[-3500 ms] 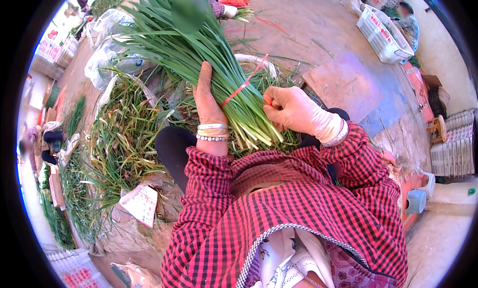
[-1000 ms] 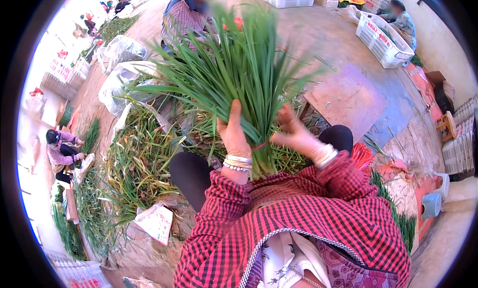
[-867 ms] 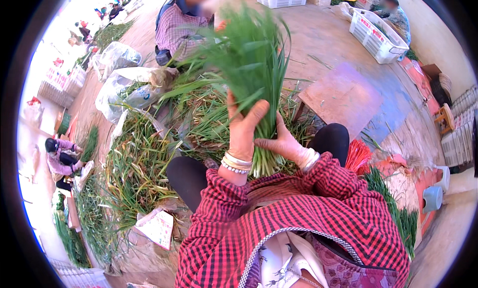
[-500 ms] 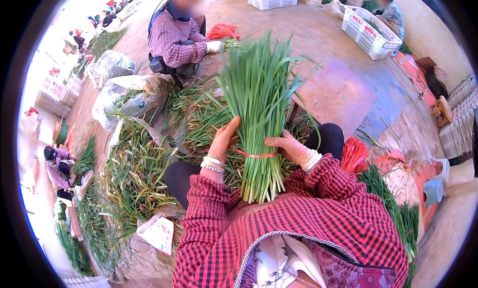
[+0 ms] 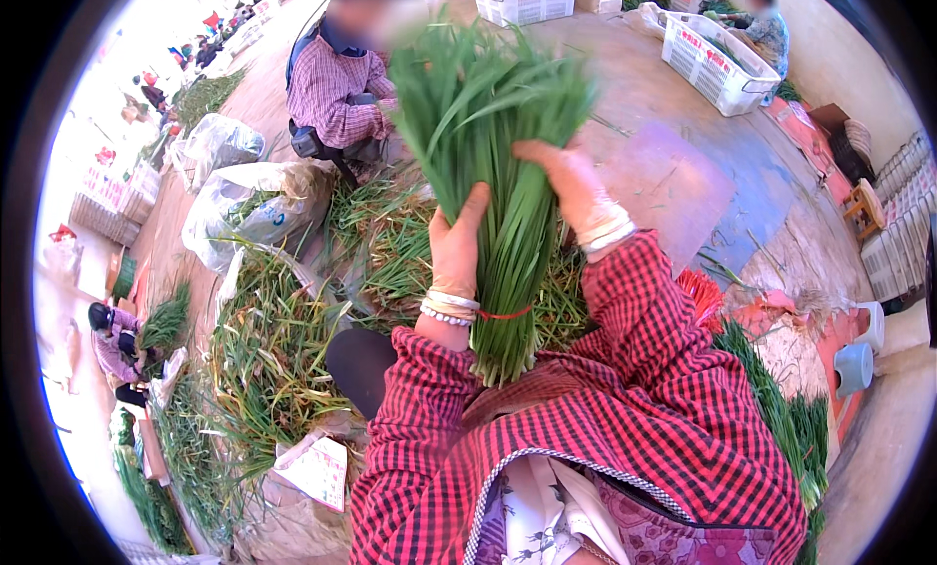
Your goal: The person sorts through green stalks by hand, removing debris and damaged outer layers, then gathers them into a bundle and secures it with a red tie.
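A thick bundle of garlic chives [image 5: 508, 248] stands upright in front of me, its leafy top blurred by motion. A thin red tie [image 5: 506, 314] circles it low down, just above the pale cut ends. My left hand [image 5: 456, 248] is closed around the bundle's left side, thumb in front, with a beaded bracelet at the wrist. Higher up, my right hand [image 5: 576, 189] grips the right side of the leaves, its thumb laid across them. The fingers behind the bundle are hidden.
Loose chives and trimmings [image 5: 268, 355] lie in a heap on the left, beside stuffed plastic bags [image 5: 259, 214]. A co-worker [image 5: 337, 87] sits opposite. Red ties [image 5: 701, 297] and more chives [image 5: 771, 409] lie at my right. A white crate [image 5: 717, 67] stands farther back.
My right hand has moved up from the tie to the leaves. My left hand has slid slightly higher on the bundle. The leafy top has spread and swung to the left.
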Tool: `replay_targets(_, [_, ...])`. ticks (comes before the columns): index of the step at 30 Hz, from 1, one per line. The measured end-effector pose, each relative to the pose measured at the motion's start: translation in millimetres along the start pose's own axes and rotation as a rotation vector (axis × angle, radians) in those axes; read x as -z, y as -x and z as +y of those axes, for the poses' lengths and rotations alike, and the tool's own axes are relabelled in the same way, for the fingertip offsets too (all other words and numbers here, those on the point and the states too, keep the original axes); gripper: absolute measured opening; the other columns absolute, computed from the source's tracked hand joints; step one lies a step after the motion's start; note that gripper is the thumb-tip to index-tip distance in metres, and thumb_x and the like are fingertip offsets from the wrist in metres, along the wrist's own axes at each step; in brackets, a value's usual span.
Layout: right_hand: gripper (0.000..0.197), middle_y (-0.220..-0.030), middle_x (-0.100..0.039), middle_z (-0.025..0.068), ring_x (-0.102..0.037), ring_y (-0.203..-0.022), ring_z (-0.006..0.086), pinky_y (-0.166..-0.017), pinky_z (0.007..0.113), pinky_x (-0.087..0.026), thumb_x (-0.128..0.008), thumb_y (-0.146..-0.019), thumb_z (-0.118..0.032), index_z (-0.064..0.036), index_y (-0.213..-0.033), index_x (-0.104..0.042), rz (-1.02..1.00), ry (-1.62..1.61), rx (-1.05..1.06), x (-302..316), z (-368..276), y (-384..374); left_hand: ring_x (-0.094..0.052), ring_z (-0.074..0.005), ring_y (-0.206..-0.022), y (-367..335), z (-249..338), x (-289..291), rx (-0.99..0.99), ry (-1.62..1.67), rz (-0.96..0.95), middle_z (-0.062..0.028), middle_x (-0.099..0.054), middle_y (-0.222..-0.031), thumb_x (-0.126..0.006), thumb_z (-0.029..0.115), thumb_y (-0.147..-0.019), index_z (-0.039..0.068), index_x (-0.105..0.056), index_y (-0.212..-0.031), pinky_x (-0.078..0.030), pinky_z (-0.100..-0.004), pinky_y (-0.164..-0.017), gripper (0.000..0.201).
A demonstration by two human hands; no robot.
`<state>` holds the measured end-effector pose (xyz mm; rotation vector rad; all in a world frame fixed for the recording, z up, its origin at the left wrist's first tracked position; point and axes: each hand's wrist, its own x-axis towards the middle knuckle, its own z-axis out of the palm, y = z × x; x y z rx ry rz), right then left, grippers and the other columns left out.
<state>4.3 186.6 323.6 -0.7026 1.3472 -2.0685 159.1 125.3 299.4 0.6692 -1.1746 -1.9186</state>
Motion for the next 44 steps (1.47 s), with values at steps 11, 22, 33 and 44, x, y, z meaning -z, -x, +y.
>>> replay_targets(11, [0.032,-0.099,-0.067,0.0089,-0.065,-0.089,0.0194,-0.076,0.030,-0.052,-0.070,-0.087,-0.021,-0.0006,-0.110,-0.062,0.356,-0.293,0.077,96.7,-15.4,11.3,-0.064,-0.0234,-0.102,3.9,9.2,21.0,0.018,0.159,0.060,-0.0099,-0.064,-0.119,-0.060,0.031,-0.095,0.000,-0.055,-0.128,-0.052,-0.0388,-0.090,0.045])
replay_targets(22, [0.046,-0.115,-0.066,0.0108,-0.061,-0.108,0.0172,-0.095,0.032,-0.048,-0.072,-0.088,-0.030,-0.0020,-0.122,-0.061,-0.186,0.277,-0.180,137.6,53.7,131.3,-0.026,-0.0290,-0.144,-107.8,-25.3,63.2,-0.759,-0.774,-0.288,-0.0105,-0.032,-0.155,-0.046,0.042,-0.097,0.003,-0.034,-0.148,-0.014,-0.0481,-0.120,0.065])
replay_targets(33, [0.041,-0.120,-0.060,0.0082,-0.058,-0.112,0.0174,-0.097,0.035,-0.051,-0.063,-0.093,-0.015,-0.0006,-0.129,-0.050,0.352,-0.321,0.861,147.3,-118.8,198.2,-0.038,-0.0285,-0.137,-2.3,-101.5,-49.8,-0.651,-0.904,-0.934,-0.0124,-0.036,-0.153,-0.048,0.037,-0.098,0.005,-0.032,-0.149,-0.026,-0.0460,-0.115,0.062])
replay_targets(44, [0.061,-0.125,-0.061,0.0127,-0.061,-0.112,0.0242,-0.102,0.041,-0.043,-0.040,-0.095,-0.054,-0.0064,-0.129,-0.058,1.218,0.396,0.593,274.3,-219.8,445.3,-0.045,-0.0264,-0.134,-56.3,-99.9,-48.7,0.533,0.397,-1.248,-0.0138,-0.038,-0.152,-0.045,0.027,-0.101,0.006,-0.028,-0.151,-0.031,-0.0447,-0.114,0.057])
